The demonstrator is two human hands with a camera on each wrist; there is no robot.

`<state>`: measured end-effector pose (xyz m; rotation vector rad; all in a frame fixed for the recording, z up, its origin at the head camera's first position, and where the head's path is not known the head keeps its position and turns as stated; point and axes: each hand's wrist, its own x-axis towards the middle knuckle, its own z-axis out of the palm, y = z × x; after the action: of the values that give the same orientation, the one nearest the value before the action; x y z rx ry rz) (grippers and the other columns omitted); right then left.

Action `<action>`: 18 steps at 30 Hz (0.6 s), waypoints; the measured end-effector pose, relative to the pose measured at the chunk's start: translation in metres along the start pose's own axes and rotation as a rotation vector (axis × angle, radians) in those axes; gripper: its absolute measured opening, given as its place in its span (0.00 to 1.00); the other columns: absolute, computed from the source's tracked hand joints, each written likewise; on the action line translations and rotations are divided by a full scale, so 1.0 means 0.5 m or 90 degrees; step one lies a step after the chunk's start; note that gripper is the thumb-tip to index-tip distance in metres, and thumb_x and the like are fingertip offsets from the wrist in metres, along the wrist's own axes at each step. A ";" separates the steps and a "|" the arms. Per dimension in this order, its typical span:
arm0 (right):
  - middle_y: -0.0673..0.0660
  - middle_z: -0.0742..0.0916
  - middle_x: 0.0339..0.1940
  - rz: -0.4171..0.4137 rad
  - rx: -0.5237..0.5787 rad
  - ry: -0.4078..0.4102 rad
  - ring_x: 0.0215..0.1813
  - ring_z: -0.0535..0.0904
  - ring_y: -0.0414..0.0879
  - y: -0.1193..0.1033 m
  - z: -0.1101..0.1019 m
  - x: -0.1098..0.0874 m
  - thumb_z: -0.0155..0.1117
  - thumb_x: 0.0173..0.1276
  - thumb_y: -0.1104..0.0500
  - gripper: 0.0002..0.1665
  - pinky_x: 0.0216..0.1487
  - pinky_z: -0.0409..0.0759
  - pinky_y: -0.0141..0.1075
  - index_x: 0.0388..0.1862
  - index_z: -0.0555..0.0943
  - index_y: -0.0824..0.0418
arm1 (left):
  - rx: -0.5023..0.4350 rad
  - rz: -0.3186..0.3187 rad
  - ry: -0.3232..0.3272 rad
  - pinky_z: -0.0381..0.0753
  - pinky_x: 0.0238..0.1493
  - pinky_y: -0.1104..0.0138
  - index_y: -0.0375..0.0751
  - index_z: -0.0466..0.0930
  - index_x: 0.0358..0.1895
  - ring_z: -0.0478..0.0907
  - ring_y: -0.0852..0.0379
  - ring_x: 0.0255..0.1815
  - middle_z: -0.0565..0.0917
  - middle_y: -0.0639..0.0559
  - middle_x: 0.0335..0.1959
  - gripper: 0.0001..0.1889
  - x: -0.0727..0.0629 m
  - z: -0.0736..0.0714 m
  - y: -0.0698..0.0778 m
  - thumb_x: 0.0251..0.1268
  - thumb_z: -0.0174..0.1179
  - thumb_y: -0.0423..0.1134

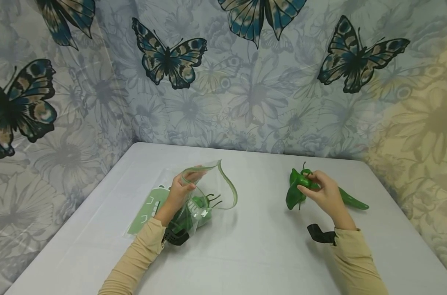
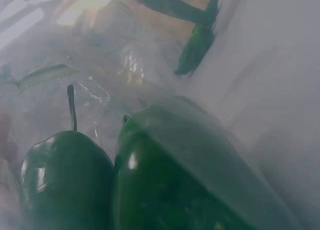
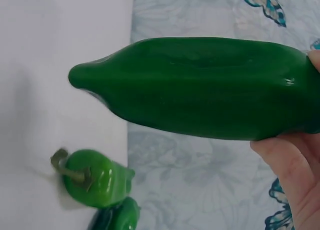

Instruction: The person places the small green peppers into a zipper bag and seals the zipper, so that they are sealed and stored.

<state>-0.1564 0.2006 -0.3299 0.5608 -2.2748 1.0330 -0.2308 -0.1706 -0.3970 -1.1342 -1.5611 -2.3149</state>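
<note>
My left hand (image 1: 179, 194) grips the rim of a clear zip bag (image 1: 228, 180) with a green seal strip, its mouth spread wide. Inside the bag lie green peppers (image 1: 199, 211) with dark stems; in the left wrist view two peppers (image 2: 67, 185) show large through the plastic. My right hand (image 1: 324, 194) holds another green pepper (image 3: 200, 90) by its stem end, the narrow tip pointing away from the fingers. Close behind it are more peppers (image 3: 95, 177), low in the right wrist view. A long green pepper (image 1: 352, 200) lies right of that hand.
A flat green sheet with white markings (image 1: 147, 209), in clear plastic, lies beside my left forearm. The white table (image 1: 252, 254) meets butterfly-patterned cloth walls (image 1: 252, 94) at the back. Black wrist cameras (image 1: 321, 234) stick out below the hands.
</note>
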 end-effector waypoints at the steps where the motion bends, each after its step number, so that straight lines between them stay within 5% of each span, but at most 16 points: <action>1: 0.70 0.79 0.32 0.004 0.005 0.002 0.36 0.70 0.26 -0.001 0.002 0.001 0.65 0.42 0.82 0.14 0.28 0.73 0.18 0.28 0.71 0.77 | 0.000 0.002 -0.001 0.62 0.59 0.62 0.44 0.73 0.54 0.73 0.56 0.52 0.78 0.53 0.49 0.28 0.000 0.000 0.000 0.49 0.64 0.51; 7: 0.72 0.79 0.33 0.022 0.045 0.006 0.36 0.71 0.25 0.003 0.021 0.011 0.64 0.44 0.81 0.12 0.27 0.74 0.20 0.26 0.71 0.76 | 0.005 0.002 0.001 0.62 0.59 0.62 0.45 0.74 0.54 0.73 0.56 0.52 0.78 0.53 0.49 0.28 -0.001 0.005 0.000 0.48 0.64 0.52; 14: 0.64 0.80 0.30 0.003 0.068 0.003 0.33 0.73 0.30 0.055 0.048 0.014 0.67 0.43 0.80 0.14 0.25 0.76 0.24 0.30 0.75 0.74 | 0.002 0.008 -0.014 0.61 0.59 0.62 0.43 0.73 0.54 0.72 0.56 0.52 0.78 0.52 0.50 0.27 -0.003 0.006 -0.004 0.50 0.63 0.51; 18: 0.65 0.80 0.31 -0.017 0.078 0.009 0.34 0.74 0.30 0.041 0.051 0.017 0.67 0.42 0.81 0.14 0.25 0.76 0.22 0.29 0.75 0.74 | -0.003 0.010 -0.014 0.61 0.60 0.63 0.44 0.73 0.54 0.72 0.56 0.53 0.77 0.52 0.50 0.27 -0.004 0.004 -0.004 0.50 0.63 0.51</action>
<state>-0.1830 0.1924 -0.3491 0.6312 -2.1971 1.1642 -0.2294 -0.1684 -0.3992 -1.1736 -1.5488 -2.3048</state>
